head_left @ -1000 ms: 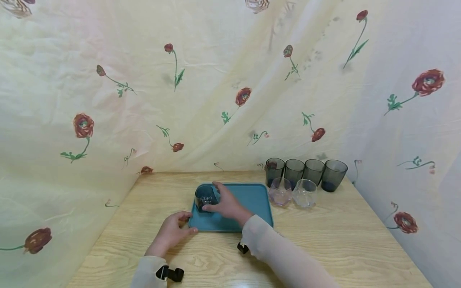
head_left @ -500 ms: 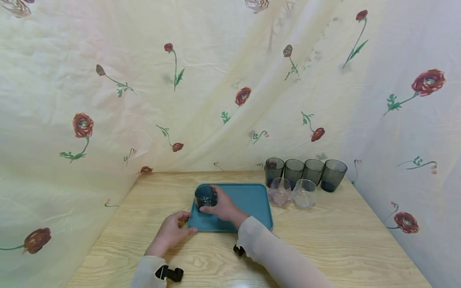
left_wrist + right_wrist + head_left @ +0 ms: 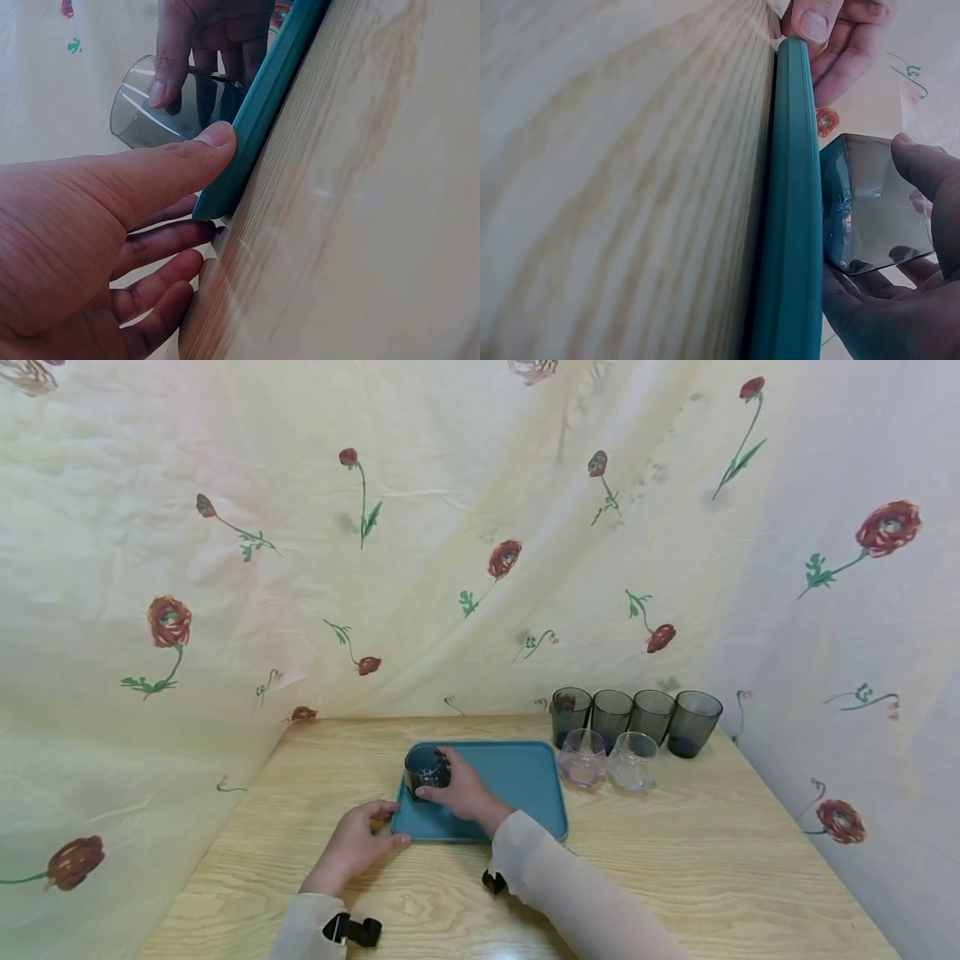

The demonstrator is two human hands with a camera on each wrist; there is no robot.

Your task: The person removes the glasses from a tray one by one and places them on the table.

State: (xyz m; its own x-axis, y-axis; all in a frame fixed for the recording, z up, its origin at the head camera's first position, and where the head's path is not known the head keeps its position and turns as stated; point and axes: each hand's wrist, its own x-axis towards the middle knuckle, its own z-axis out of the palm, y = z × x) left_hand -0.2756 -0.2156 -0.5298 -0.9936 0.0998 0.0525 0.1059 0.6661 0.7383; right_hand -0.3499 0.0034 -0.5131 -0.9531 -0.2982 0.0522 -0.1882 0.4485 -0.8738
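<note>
A dark smoky glass (image 3: 424,773) stands upright at the left end of a blue-green rectangular tray (image 3: 517,785). My right hand (image 3: 463,787) holds this glass from its right side, thumb in front and fingers behind. In the right wrist view the same glass (image 3: 877,202) has its base at the tray, with the thumb (image 3: 922,165) along its wall. My left hand (image 3: 358,842) grips the tray's near left corner, its thumb (image 3: 214,142) on the front edge and forefinger round the left side. The left hand's other fingers hang loosely below the corner in the left wrist view.
Several grey tumblers (image 3: 651,720) stand in a row at the back right of the wooden table (image 3: 675,860). Before them are a pinkish clear glass (image 3: 582,764) and a colourless clear glass (image 3: 633,767), close to the tray's right edge. A flowered cloth (image 3: 420,568) hangs behind.
The right hand has shifted slightly left and its fingers have closed in around the dark glass. The left hand and the tray have stayed in place.
</note>
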